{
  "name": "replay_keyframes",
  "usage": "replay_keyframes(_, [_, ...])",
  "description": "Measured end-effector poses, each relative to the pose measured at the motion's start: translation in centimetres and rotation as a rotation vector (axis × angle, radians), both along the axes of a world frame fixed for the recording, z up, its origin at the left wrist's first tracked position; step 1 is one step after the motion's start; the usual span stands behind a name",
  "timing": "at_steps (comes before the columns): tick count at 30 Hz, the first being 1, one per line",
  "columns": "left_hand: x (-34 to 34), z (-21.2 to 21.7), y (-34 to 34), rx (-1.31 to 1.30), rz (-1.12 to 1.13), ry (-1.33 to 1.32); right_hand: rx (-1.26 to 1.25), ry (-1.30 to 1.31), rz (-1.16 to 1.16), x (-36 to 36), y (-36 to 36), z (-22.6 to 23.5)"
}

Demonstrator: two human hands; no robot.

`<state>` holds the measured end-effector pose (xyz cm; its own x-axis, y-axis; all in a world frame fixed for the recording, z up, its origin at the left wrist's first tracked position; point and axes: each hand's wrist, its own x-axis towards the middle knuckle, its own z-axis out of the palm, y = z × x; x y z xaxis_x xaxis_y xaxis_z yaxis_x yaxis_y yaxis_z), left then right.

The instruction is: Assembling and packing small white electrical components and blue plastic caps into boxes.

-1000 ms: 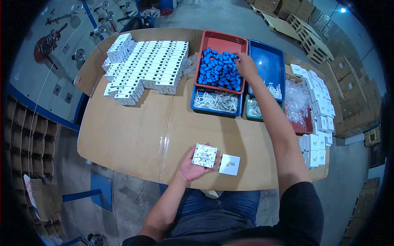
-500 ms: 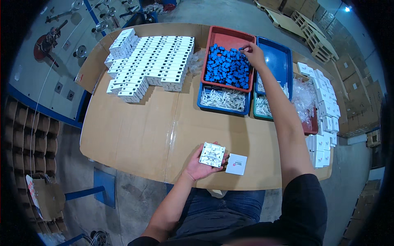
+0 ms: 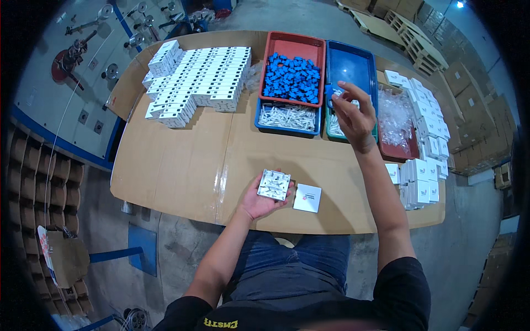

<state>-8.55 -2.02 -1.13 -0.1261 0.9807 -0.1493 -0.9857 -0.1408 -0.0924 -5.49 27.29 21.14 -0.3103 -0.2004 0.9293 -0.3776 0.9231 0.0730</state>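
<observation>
My left hand point(image 3: 258, 203) is palm up near the table's front edge, its fingers curled under and around a small square white box point(image 3: 273, 185). The box is open at the top, and small white and clear parts show inside it. Just right of that hand, a white square lid point(image 3: 307, 198) lies flat on the cardboard. My right hand point(image 3: 356, 118) is raised in front of the trays, thumb and fingers pinched on what looks like a small blue piece point(image 3: 329, 89). Its exact shape is too small to tell.
A red tray point(image 3: 295, 39) of blue pieces rests on a blue tray point(image 3: 287, 131) of white parts. Right of it are another blue tray point(image 3: 348, 55) and a red bin point(image 3: 398, 154) with clear plastic bags. White boxes stand stacked left point(image 3: 204, 74) and right point(image 3: 422, 179).
My right hand has left the red tray of blue pieces and come nearer, toward the table's front. My left hand still holds the white box. The whole view has shifted slightly.
</observation>
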Motion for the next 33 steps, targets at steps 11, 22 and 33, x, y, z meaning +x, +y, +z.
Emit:
replay_keyframes(11, [0.9,0.9,0.2,0.024,0.025,0.063,-0.339,0.052,0.218,5.1,-3.2,-1.5])
replay_keyframes(22, [1.1,-0.1,-0.5,-0.016,0.087,0.149,-1.178,-0.113,0.422,8.1,-9.1,-5.2])
replay_keyframes(33, [4.5,1.7,-0.7,-0.004,0.229,0.161,-1.863,-0.66,0.536,10.0,-13.6,-13.8])
